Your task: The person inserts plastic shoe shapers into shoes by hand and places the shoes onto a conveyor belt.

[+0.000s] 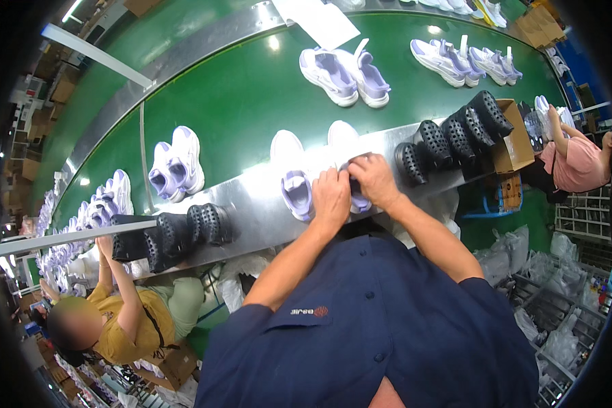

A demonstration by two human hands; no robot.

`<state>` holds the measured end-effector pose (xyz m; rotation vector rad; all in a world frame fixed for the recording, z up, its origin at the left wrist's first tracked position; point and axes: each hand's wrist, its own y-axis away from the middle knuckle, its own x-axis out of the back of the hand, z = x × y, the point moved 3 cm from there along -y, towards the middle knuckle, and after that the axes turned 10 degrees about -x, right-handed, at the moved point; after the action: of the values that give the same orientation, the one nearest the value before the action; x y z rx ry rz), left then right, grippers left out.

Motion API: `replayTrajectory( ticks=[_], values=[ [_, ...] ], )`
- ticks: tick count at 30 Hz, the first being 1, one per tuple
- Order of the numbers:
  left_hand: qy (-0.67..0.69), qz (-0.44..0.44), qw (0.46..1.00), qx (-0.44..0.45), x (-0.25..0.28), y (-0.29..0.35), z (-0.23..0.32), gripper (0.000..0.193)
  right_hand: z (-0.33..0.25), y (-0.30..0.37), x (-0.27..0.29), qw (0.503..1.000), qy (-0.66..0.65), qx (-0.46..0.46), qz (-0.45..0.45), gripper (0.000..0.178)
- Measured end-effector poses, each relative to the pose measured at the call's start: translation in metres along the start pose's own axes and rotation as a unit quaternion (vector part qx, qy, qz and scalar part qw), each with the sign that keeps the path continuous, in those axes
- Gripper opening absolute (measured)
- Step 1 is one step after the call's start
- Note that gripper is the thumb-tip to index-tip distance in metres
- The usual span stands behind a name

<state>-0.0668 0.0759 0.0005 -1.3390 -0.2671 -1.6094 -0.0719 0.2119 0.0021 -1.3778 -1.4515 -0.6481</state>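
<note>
Two white and lavender sneakers stand side by side in front of me on the metal edge of the line, toes pointing away. Both my hands are at the right sneaker (345, 134). My left hand (332, 196) has its fingers bent and closed at the left side of the opening. From the other side my right hand (375, 179) grips near the tongue, its fingertips close to the left hand's. What lies between the fingertips is hidden by the hands. Untouched, the left sneaker (297, 197) sits just beside my left hand.
Black perforated shoe forms (177, 234) line the metal ledge at left, with more forms (449, 139) at right beside a cardboard box (513, 139). Several sneaker pairs (343, 75) rest on the green belt (245, 88). Co-workers in yellow (132, 326) and pink (578, 163) flank me.
</note>
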Motion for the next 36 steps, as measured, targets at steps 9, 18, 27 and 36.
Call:
replayTrajectory(
  ticks=[9,18,27,36],
  values=[
    [0.127,-0.013,0.992,0.014,0.018,0.029,0.016,0.027,0.005,0.026,0.008,0.951,-0.170,-0.249,0.071,0.046],
    [-0.050,-0.168,0.982,0.069,0.063,0.077,-0.028,0.049,-0.012,0.031,-0.035,0.931,-0.186,-0.279,-0.147,0.027],
    [0.037,-0.236,0.964,0.113,0.036,0.053,-0.034,0.042,0.003,0.014,-0.039,0.824,-0.385,-0.317,-0.270,0.035],
    [-0.079,-0.294,0.945,0.116,0.087,-0.026,-0.232,0.037,0.063,0.053,0.052,0.706,-0.505,-0.479,-0.132,0.025]
  ],
)
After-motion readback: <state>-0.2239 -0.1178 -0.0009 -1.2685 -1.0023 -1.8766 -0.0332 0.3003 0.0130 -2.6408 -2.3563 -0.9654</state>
